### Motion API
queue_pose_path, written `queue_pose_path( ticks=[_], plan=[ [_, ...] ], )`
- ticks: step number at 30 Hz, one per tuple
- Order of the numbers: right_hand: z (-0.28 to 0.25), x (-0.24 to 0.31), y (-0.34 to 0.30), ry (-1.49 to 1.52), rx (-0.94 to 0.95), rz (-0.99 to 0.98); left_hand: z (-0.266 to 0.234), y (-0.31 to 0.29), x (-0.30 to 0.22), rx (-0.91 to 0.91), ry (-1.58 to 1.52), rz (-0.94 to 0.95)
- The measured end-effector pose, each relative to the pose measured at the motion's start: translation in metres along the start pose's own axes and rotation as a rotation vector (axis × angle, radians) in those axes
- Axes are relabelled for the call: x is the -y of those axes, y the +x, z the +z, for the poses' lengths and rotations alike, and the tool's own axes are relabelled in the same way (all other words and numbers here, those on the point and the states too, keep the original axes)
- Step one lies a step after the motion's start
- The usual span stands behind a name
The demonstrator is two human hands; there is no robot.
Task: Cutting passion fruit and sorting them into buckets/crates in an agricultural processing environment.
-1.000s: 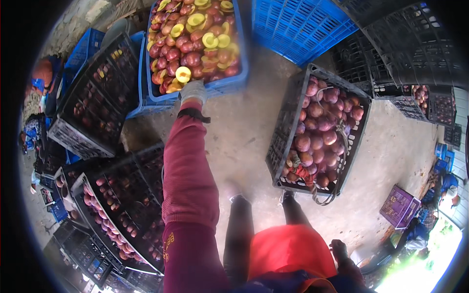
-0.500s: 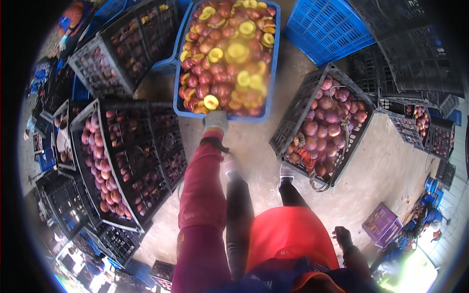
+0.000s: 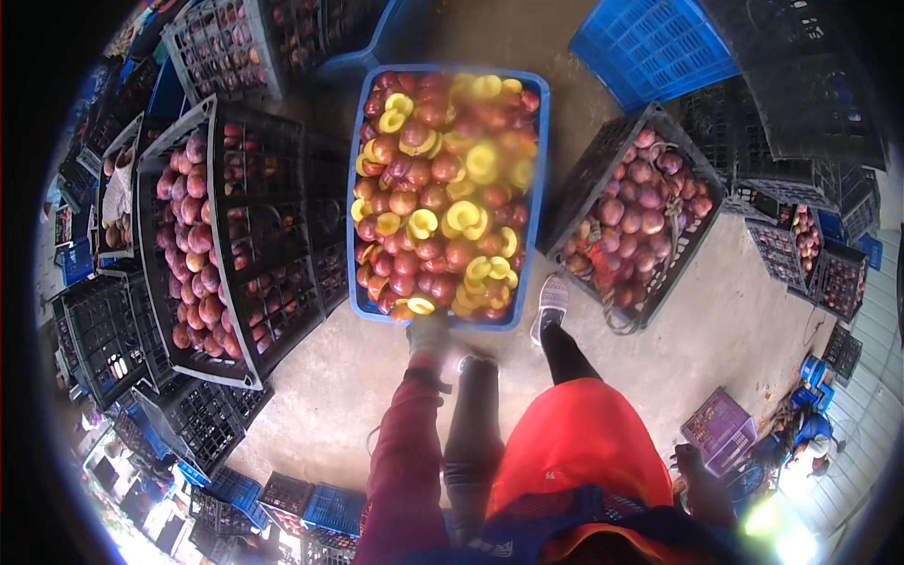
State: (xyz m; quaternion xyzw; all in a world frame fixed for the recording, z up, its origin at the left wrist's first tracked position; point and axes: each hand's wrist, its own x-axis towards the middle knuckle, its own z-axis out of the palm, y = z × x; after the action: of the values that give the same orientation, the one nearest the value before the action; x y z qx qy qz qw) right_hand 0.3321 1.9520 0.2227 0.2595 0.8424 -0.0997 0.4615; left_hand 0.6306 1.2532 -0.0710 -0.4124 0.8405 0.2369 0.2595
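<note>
The red apron (image 3: 584, 438) and dark-trousered legs are located at the lower edge. The right hand (image 3: 692, 461) is positioned clear of the apron on its outer side; whether its fingers are clenched or released cannot be told. Pale, worn concrete floor (image 3: 744, 311) is provided underfoot, on which two light shoes (image 3: 553, 299) are planted.

The left hand (image 3: 428, 334), covered by a grey glove, is clamped at the near rim of the blue tub (image 3: 490, 326); exact finger placement is obscured by blur. The tub is located directly beyond this grip, just ahead of the feet, with its long sides extended away from the wearer. It is filled with red-skinned fruit (image 3: 402, 284), many pieces being cut so that yellow flesh is exposed.

To the right of the tub, a black slatted crate (image 3: 595, 179) is set at an angle and loaded with whole dark-red plums (image 3: 650, 221); a cord loop (image 3: 617, 320) is draped over its near end. To the left, a further black crate (image 3: 282, 202) of plums is placed.

Farther out, a blue slatted crate (image 3: 654, 52) is situated at upper right and a purple crate (image 3: 718, 431) at lower right. The area is bounded on the right by pale ribbed wall panels (image 3: 871, 348).
</note>
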Motion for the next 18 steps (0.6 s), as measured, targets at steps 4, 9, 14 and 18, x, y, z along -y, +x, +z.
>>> queue_pose_path(
  ticks=[4,9,14,18],
  plan=[
    [0.046,-0.019,-0.018,-0.142,-0.037,-0.013,0.013,-0.040,0.034,-0.010,-0.040,-0.003],
    [0.060,-0.006,-0.021,-0.396,-0.077,-0.206,0.035,-0.082,0.067,0.050,-0.087,-0.029],
    [0.022,0.038,0.016,-1.004,-0.109,-0.819,0.083,-0.115,0.080,-0.009,-0.557,-0.327],
    [0.015,0.103,0.092,-0.995,-0.118,-0.864,0.056,-0.122,0.048,0.115,-0.214,-0.181]
  ],
)
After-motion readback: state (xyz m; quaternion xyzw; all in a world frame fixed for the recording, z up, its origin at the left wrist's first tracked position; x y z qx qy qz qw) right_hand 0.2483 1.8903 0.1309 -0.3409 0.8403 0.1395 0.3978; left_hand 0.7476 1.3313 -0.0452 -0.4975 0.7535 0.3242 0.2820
